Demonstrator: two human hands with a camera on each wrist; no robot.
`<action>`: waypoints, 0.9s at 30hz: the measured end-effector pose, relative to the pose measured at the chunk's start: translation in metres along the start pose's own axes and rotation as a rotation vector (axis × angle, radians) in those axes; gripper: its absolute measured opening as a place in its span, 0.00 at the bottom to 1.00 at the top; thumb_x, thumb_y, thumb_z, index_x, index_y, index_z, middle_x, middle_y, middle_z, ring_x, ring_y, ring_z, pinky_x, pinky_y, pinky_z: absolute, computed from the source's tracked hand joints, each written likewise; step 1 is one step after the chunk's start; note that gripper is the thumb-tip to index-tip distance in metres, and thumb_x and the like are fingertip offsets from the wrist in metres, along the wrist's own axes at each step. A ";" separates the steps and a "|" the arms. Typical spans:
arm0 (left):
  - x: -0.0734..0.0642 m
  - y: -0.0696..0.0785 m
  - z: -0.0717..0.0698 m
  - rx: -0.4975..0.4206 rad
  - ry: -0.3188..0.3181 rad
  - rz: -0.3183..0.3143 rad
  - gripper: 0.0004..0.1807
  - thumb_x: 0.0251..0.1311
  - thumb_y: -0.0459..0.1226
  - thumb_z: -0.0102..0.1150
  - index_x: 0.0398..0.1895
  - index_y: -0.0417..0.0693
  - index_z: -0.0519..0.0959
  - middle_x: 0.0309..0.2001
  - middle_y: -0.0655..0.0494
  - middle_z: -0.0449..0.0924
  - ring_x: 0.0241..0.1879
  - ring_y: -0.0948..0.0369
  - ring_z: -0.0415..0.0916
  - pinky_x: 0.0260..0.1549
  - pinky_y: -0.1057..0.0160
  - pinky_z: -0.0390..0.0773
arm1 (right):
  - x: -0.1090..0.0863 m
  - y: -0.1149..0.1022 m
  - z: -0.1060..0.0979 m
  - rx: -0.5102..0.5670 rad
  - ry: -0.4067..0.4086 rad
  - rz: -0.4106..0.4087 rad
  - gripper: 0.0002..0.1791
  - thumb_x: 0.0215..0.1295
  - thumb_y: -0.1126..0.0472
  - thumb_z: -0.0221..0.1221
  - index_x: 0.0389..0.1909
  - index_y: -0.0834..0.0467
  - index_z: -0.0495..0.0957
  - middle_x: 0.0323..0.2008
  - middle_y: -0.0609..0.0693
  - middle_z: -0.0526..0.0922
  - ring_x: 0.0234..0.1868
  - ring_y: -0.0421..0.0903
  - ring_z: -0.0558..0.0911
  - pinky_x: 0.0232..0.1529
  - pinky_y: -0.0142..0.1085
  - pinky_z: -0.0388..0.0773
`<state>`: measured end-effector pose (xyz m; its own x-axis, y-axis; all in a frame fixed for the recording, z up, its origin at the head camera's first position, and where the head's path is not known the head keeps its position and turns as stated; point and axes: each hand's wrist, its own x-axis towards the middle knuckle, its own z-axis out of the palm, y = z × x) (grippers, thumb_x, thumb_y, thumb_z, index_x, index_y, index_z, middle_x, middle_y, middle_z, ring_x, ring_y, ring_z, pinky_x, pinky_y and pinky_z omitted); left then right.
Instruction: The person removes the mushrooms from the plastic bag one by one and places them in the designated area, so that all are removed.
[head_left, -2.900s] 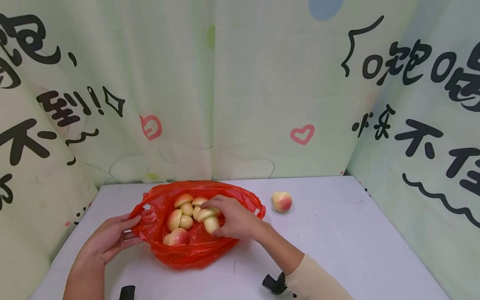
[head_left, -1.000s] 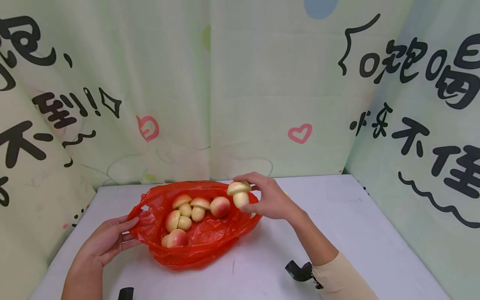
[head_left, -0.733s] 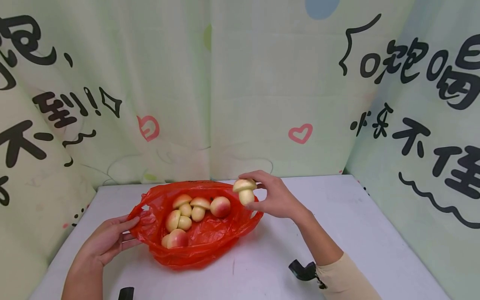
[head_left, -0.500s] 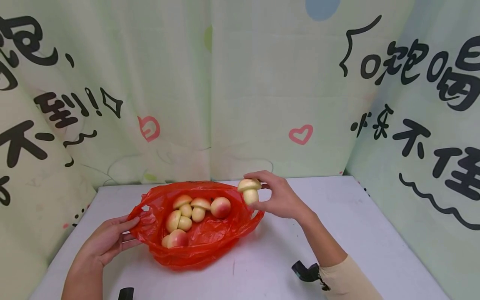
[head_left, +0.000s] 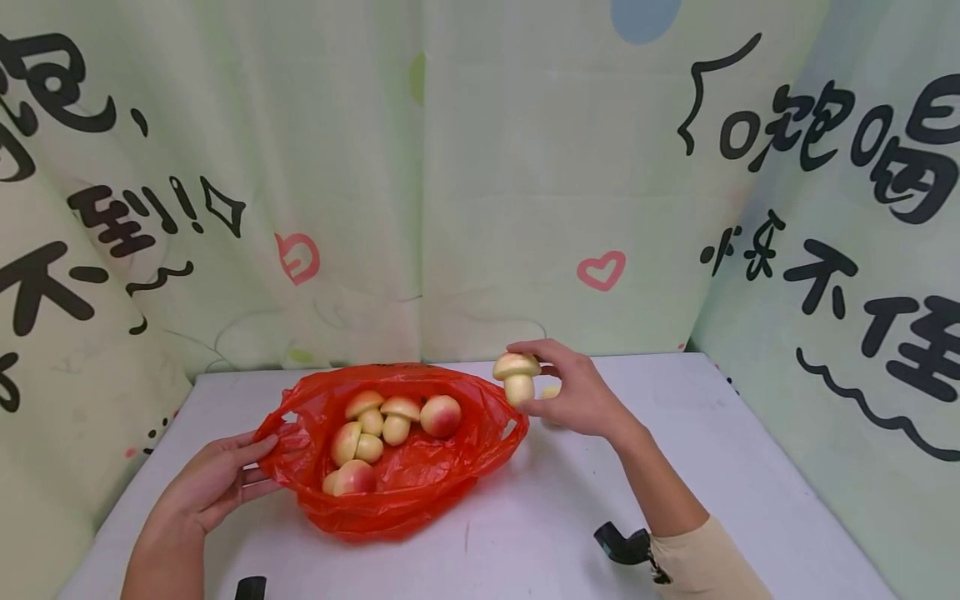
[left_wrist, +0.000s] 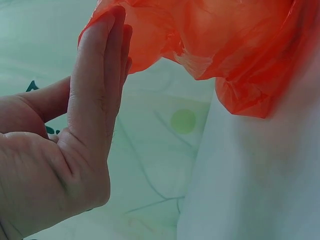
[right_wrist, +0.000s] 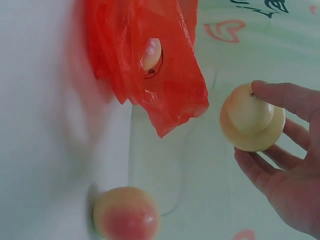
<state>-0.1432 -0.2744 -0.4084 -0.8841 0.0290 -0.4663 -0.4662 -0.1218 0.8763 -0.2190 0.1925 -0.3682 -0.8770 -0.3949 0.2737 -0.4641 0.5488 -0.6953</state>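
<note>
A red plastic bag [head_left: 420, 492] lies spread on the table, its mouth facing up. Inside are several mushrooms [head_left: 397, 418] with red-tinged caps and pale stems; one [head_left: 440, 415] shows only its rosy round cap. My left hand [head_left: 217, 479] pinches the bag's left edge between thumb and fingers; its fingers [left_wrist: 92, 95] look nearly straight in the left wrist view. Just off the bag's right rim, my right hand [head_left: 573, 392] holds a pale mushroom [head_left: 517, 377] cap-up, thumb on the stem end and fingertips on the cap. The right wrist view shows that mushroom [right_wrist: 250, 117] from its stem side.
Another mushroom [right_wrist: 126, 214], pale with a rosy patch, rests on the table beyond the bag; in the head view my right hand mostly covers it. The white table [head_left: 712, 483] ends at a printed curtain [head_left: 487, 208] behind and at both sides. A black device hangs at my right sleeve.
My right hand has lifted the pale mushroom out of the bag and carried it rightward past the rim, uncovering the rosy round one inside. My left hand stays on the bag's edge.
</note>
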 end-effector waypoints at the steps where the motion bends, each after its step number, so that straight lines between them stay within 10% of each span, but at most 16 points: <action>1: 0.000 0.000 0.000 0.001 0.000 0.000 0.39 0.78 0.44 0.55 0.82 0.38 0.52 0.42 0.64 0.87 0.42 0.59 0.90 0.47 0.55 0.89 | -0.001 0.001 -0.001 0.001 0.002 0.002 0.37 0.56 0.61 0.76 0.68 0.47 0.76 0.62 0.43 0.80 0.60 0.47 0.79 0.62 0.51 0.83; 27: 0.000 -0.001 0.001 0.017 -0.001 0.005 0.38 0.78 0.44 0.55 0.82 0.37 0.52 0.42 0.64 0.87 0.43 0.59 0.90 0.48 0.55 0.89 | -0.010 0.024 -0.016 0.001 0.056 0.038 0.36 0.57 0.64 0.75 0.67 0.47 0.75 0.61 0.45 0.81 0.58 0.49 0.79 0.63 0.54 0.80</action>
<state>-0.1429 -0.2734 -0.4095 -0.8864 0.0298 -0.4620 -0.4624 -0.1051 0.8804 -0.2231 0.2217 -0.3771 -0.8996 -0.3320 0.2839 -0.4303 0.5621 -0.7063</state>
